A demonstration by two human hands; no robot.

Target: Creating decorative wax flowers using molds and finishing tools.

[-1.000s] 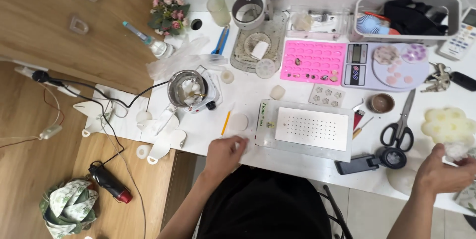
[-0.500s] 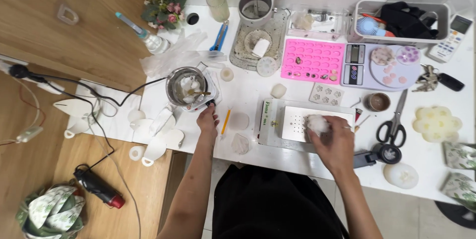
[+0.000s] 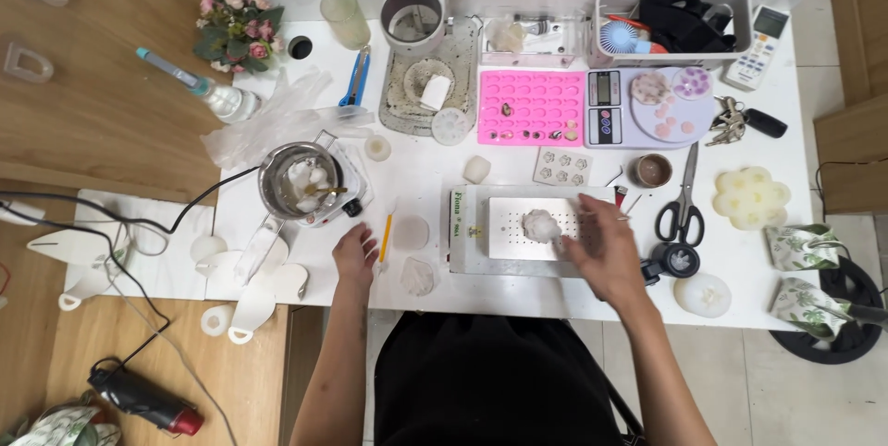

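Setting: white bench crowded w/ craft gear, wood floor to the left, person seated at the near edge.
R hand: right hand lies over the right part of the perforated white plate, fingers spread & loose; grip released, fingertips just touching the pale wax lump.
Lump: sits on the plate, roughly centre, left of the fingers, not lifted.
L hand: left hand flat on the bench, grip slack & holding nothing; just beside the yellow pencil, near the steel melting pot.
Nearby: pink mould tray behind the plate, scissors to the right, round translucent disc between pencil & plate.
Step (my read): seating the lump on the plate.
Do it well: light fingertip pressure only, lump looks soft-edged & prob. brittle; keep it centred over the holes; keep palm off the plate so nothing skids; L hand could steady the plate's left rim.
Risk: sleeve/wrist sweeping the small black object by the plate's right corner.
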